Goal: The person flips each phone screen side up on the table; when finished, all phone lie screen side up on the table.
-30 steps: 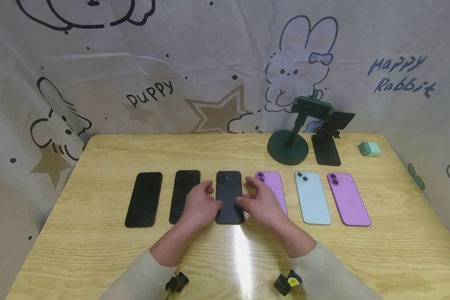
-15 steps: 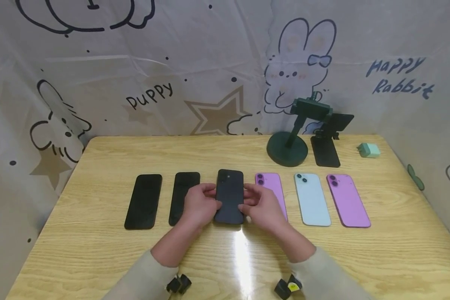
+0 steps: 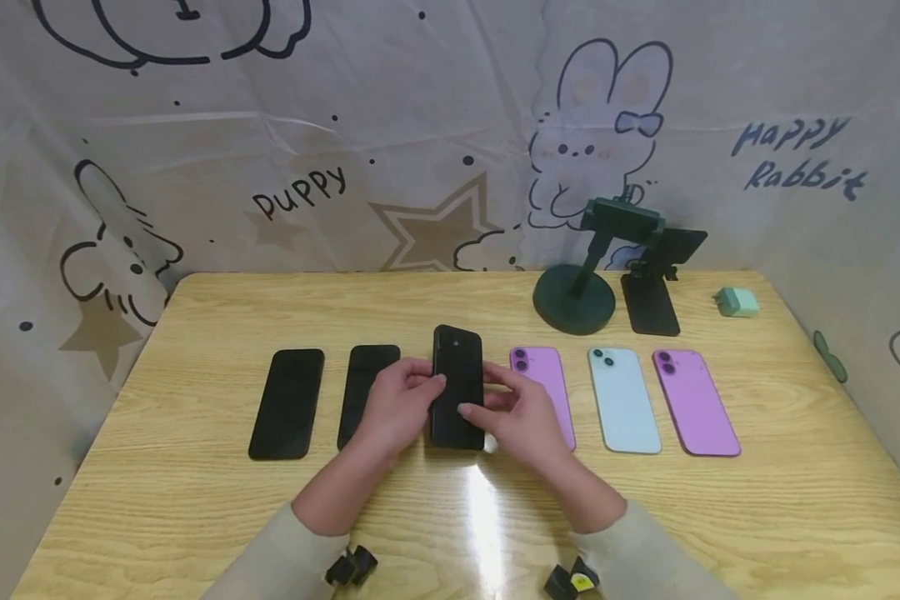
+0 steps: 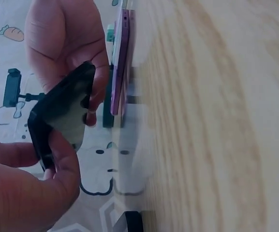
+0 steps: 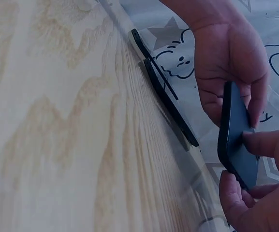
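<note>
A black smartphone (image 3: 459,392) is held between both hands near the middle of the table, its top edge tipped up. In the left wrist view, the phone (image 4: 64,108) appears clear of the tabletop. My left hand (image 3: 399,407) grips its left edge, thumb on the face towards me and fingers behind. On the opposite edge, my right hand (image 3: 521,415) pinches it lower down, with the thumb lying on the same face. The right wrist view shows the phone (image 5: 238,135) edge-on between the hands.
Two black phones (image 3: 288,404) (image 3: 367,387) lie left of the hands. To the right are a purple phone (image 3: 547,375), a light blue phone (image 3: 625,400) and another purple phone (image 3: 696,402). Behind stand a dark green stand (image 3: 576,300), a black stand (image 3: 651,304) and a mint charger (image 3: 737,302).
Both hands have closed on the middle black phone, which lay flat with its camera side up. It is now raised and tilted, its top edge lifted.
</note>
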Available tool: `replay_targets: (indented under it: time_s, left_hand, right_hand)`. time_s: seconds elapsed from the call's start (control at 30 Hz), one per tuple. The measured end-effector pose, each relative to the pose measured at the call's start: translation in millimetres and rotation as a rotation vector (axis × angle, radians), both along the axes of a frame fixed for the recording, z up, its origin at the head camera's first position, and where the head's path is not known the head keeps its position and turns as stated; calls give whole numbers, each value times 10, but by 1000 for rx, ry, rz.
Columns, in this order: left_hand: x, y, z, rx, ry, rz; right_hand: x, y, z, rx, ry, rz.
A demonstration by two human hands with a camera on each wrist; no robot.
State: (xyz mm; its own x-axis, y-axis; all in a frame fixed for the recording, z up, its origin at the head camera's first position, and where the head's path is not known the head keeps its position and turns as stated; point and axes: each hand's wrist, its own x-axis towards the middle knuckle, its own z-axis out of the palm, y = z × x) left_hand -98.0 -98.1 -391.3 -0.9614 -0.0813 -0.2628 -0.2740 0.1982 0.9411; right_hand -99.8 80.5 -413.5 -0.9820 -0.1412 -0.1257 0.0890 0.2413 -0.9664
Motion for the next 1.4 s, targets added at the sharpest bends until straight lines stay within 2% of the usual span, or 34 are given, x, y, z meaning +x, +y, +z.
replay_targets:
  time_s: [0.53, 0.67, 0.9, 1.07, 1.23, 1.4]
  left_hand:
    - [-7, 0, 36, 170, 27, -143]
    - [-9, -11, 37, 212, 61, -166]
    - [-5, -18, 17, 193, 95, -201]
    - [2, -19, 7, 117, 126, -179]
    - [6, -8, -4, 56, 102, -119]
    - [-4, 18, -4, -9, 105, -14]
  right_hand:
    - [26, -34, 22, -2, 79, 81]
    - [38, 0, 47, -59, 69, 96]
    - [39, 56, 54, -215, 97, 181]
    - [41, 75, 64, -315, 151, 250]
    - [48, 78, 85, -429, 109, 316]
    - [37, 57, 104, -446, 52, 256]
